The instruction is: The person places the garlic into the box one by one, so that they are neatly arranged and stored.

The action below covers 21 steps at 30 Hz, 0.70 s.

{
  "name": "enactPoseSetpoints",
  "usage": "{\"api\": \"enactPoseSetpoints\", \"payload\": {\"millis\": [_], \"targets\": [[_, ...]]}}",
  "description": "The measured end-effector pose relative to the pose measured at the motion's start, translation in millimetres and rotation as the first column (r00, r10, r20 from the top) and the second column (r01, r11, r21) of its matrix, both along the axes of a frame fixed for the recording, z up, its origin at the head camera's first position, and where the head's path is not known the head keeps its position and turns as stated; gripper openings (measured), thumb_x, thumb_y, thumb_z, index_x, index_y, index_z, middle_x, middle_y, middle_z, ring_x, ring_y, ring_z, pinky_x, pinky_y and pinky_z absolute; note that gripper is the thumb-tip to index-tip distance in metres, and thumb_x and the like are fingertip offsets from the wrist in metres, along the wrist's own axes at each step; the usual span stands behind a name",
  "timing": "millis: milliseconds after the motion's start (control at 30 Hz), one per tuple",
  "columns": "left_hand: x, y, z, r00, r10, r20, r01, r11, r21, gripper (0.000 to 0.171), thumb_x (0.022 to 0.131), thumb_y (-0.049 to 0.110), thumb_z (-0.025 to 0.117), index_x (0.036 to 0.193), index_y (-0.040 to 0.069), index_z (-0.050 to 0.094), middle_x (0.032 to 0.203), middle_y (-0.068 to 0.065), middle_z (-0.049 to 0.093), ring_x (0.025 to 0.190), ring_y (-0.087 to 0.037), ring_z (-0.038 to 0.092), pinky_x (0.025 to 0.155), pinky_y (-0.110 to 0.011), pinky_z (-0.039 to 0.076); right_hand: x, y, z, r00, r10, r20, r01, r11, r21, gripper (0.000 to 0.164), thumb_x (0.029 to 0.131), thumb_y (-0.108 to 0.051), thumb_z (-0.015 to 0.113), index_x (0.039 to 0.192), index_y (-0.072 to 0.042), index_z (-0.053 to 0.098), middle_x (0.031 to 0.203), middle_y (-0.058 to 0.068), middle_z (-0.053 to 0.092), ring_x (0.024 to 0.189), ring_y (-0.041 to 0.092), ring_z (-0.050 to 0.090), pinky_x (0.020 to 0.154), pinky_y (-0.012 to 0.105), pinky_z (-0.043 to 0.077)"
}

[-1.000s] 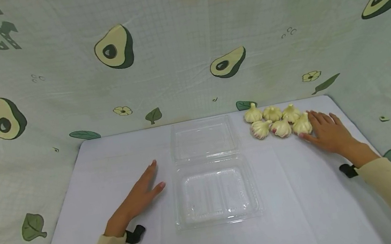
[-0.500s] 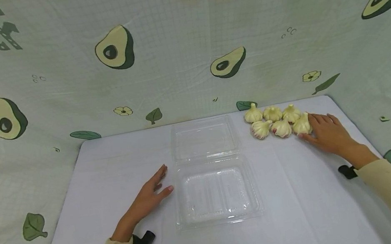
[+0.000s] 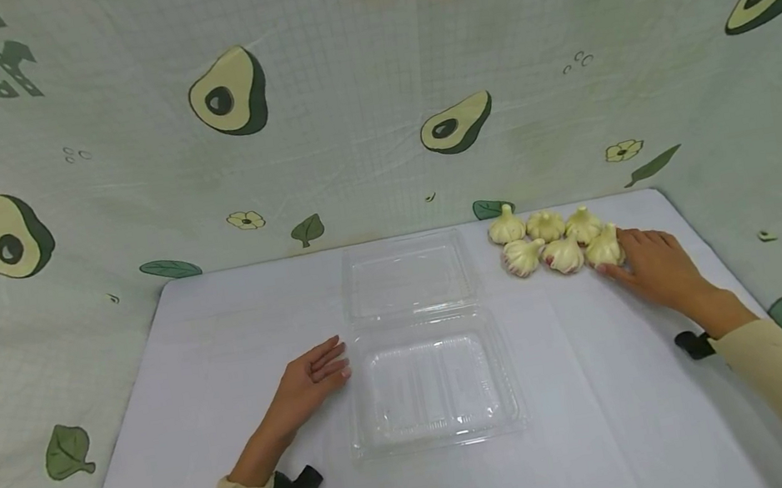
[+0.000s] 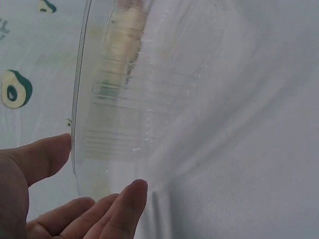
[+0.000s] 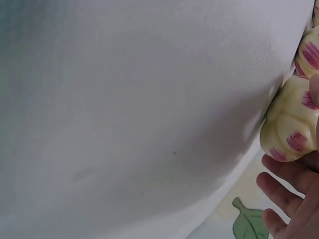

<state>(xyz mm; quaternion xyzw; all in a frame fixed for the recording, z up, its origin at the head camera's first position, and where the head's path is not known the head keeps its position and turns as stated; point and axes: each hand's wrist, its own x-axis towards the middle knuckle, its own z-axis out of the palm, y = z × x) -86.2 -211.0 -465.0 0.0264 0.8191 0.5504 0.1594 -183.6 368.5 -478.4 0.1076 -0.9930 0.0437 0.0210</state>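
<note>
A clear plastic clamshell container [image 3: 437, 431] lies unfolded on the white table, its lid [image 3: 407, 275] laid back at the far side. My left hand [image 3: 309, 383] is at the container's left edge; in the left wrist view the thumb [image 4: 52, 157] appears to meet the rim while the other fingers stay loosely extended. At the back right, several garlic bulbs [image 3: 562, 256] stand in two rows. My right hand [image 3: 661, 271] holds the nearest right garlic bulb [image 3: 605, 247] between thumb and fingers. Purple streaks mark that bulb in the right wrist view, where the hand is partly cut off.
A white cloth covers the table [image 3: 609, 431]. Behind and beside it hangs a curtain [image 3: 354, 98] printed with avocados and leaves. Both wrists carry a black mount, one of them the left mount [image 3: 296, 486].
My left hand has moved right and slightly nearer, up to the container's edge, and its fingers have drawn closer together. The right hand has stayed almost still at the garlic bulb.
</note>
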Motion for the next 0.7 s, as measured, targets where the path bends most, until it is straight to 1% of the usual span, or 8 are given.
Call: {"api": "enactPoseSetpoints", "payload": {"millis": [100,200,300,400,567,700], "targets": [[1.1,2,2.9,0.999,0.027,0.021,-0.028,0.999,0.030,0.065,0.102,0.012,0.072,0.158,-0.005,0.043,0.154,-0.023,0.054,0.129,-0.033,0.066,0.097,-0.024,0.058,0.6,-1,0.7,1.000,-0.003,-0.004,0.003,1.000,-0.020,0.075,0.104,-0.032,0.069,0.146,0.023,0.039,0.138,0.044,0.050,0.128,0.062,0.046,0.110,0.076,0.032],[2.1,5,5.4,0.998,0.053,0.046,-0.056,0.997,0.059,0.063,0.100,0.009,0.073,0.156,-0.005,0.045,0.150,-0.024,0.058,0.113,-0.028,0.073,0.088,-0.023,0.060,1.2,-2,0.9,1.000,-0.003,-0.011,0.003,0.999,-0.040,0.073,0.104,-0.030,0.069,0.145,0.023,0.040,0.137,0.044,0.050,0.128,0.062,0.046,0.109,0.076,0.032],[1.6,7,6.1,0.994,0.079,0.069,-0.084,0.994,0.071,0.062,0.099,0.006,0.073,0.155,-0.005,0.048,0.144,-0.024,0.062,0.098,-0.023,0.075,0.084,-0.025,0.061,1.8,-2,0.8,1.000,-0.006,-0.020,0.005,0.998,-0.055,0.071,0.103,-0.028,0.070,0.144,0.023,0.041,0.137,0.044,0.051,0.127,0.062,0.047,0.109,0.076,0.033],[1.9,10,6.9,0.992,0.096,0.085,-0.102,0.992,0.077,0.061,0.099,0.005,0.074,0.153,-0.005,0.049,0.138,-0.024,0.064,0.089,-0.021,0.074,0.080,-0.027,0.062,2.4,-2,1.0,1.000,-0.011,-0.020,0.010,0.998,-0.067,0.070,0.103,-0.027,0.071,0.144,0.023,0.042,0.136,0.044,0.051,0.126,0.062,0.047,0.108,0.076,0.033],[3.2,14,8.6,0.987,0.122,0.106,-0.132,0.987,0.089,0.059,0.097,0.003,0.074,0.151,-0.005,0.052,0.131,-0.022,0.065,0.081,-0.019,0.073,0.076,-0.027,0.063,4.4,-2,1.0,1.000,-0.007,-0.028,0.005,0.997,-0.079,0.069,0.102,-0.026,0.072,0.143,0.022,0.043,0.135,0.044,0.052,0.125,0.062,0.047,0.107,0.076,0.033],[3.8,15,8.1,0.982,0.141,0.125,-0.155,0.981,0.114,0.057,0.096,-0.001,0.074,0.149,-0.006,0.054,0.125,-0.022,0.064,0.085,-0.021,0.074,0.075,-0.029,0.065,7.6,-2,1.7,0.999,-0.001,-0.050,-0.003,0.996,-0.084,0.070,0.101,-0.026,0.074,0.142,0.022,0.044,0.134,0.044,0.053,0.124,0.062,0.049,0.106,0.077,0.035]]}}
